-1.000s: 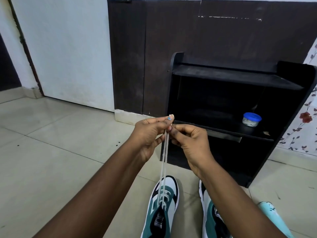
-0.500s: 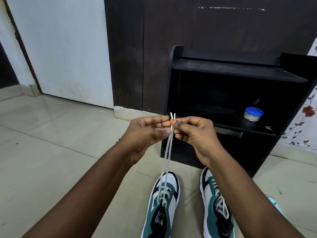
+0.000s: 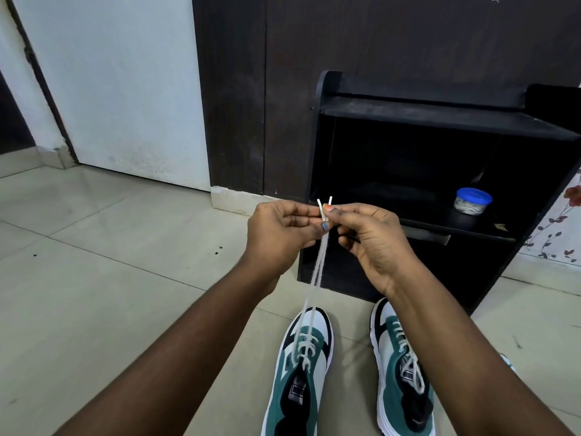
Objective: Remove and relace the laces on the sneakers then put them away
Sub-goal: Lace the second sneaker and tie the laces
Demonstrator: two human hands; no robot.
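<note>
Both hands are raised together in front of a black shoe rack (image 3: pixel 408 118), pinching the two free ends of a white lace (image 3: pixel 318 272). The left hand (image 3: pixel 279 234) holds the lace between thumb and fingertips, its other fingers curled in; the right hand (image 3: pixel 371 237) does the same from the other side, so the fingertips of the two hands nearly meet. The two plastic lace tips (image 3: pixel 324 203) stick up just above the fingers, side by side and slightly splayed. From the pinch, both strands run down taut and close together to the left sneaker (image 3: pixel 301 372), a green, white and black shoe lying on the tiled floor (image 3: pixel 110 278) with its toe pointing toward the rack. The lace is threaded only through the lower eyelets near the toe; the upper eyelets by the tongue are bare. The right sneaker (image 3: pixel 399 366) lies just beside it, parallel, partly hidden under the right forearm, with its lace crossing up the front. On the rack's lower shelf stands a small container with a blue lid (image 3: pixel 473 201).
</note>
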